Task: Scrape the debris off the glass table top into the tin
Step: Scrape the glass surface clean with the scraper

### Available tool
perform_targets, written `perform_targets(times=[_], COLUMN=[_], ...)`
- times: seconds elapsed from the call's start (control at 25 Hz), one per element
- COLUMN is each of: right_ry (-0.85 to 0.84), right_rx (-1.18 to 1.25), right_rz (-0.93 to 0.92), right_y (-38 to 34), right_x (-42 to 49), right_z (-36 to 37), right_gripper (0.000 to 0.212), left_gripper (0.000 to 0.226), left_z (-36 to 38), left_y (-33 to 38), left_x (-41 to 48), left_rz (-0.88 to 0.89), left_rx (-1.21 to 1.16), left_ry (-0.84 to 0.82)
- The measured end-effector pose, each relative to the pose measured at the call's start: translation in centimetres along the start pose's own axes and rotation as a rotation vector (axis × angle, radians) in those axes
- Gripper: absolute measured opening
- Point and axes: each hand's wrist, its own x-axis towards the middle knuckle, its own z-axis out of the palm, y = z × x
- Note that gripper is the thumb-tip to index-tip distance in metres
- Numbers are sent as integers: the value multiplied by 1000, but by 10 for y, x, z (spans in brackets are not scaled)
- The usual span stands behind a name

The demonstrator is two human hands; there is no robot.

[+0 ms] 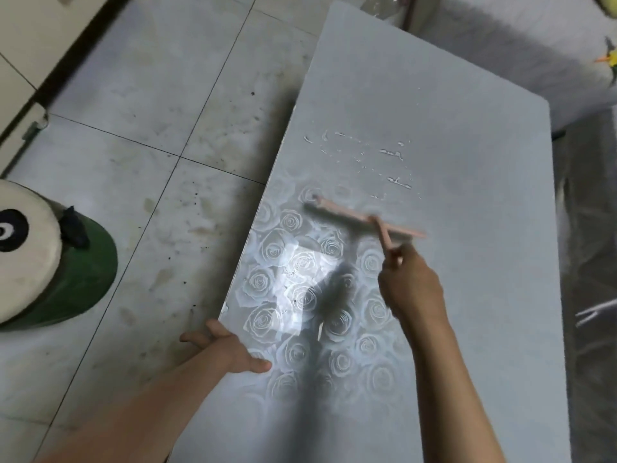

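Pale, stained floor tiles (133,95) with dark grout lines; cream cabinet (30,38) upper left; plastic sheeting (591,228) at right.

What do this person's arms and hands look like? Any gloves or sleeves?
No gloves: the left hand and the right hand are both bare. The left forearm and the right forearm are bare too, with no sleeve in view. No watch, ring or bracelet shows, though the right hand is slightly blurred.
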Motion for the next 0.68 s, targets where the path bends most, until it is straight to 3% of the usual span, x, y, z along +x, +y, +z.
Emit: perform_targets(times=[0.2, 0.32, 0.48, 0.68], right_ry=[35, 66, -129, -214], right_rx=[11, 85, 102, -237], right_rz=[16, -32, -118, -31], right_y=[-29, -31, 9, -2], right_x=[26, 5, -131, -211], right_z=[6, -3, 18, 83], right_gripper=[22, 22, 26, 50], left_gripper=[124, 138, 128, 92], left_z=[0, 10, 12, -6], left_y=[2, -13, -53, -92], left_x=[5, 9, 15, 16], left_rz=[74, 128, 343, 325], left_rx=[91, -275, -803, -698], left_ry=[-25, 9, -78, -1])
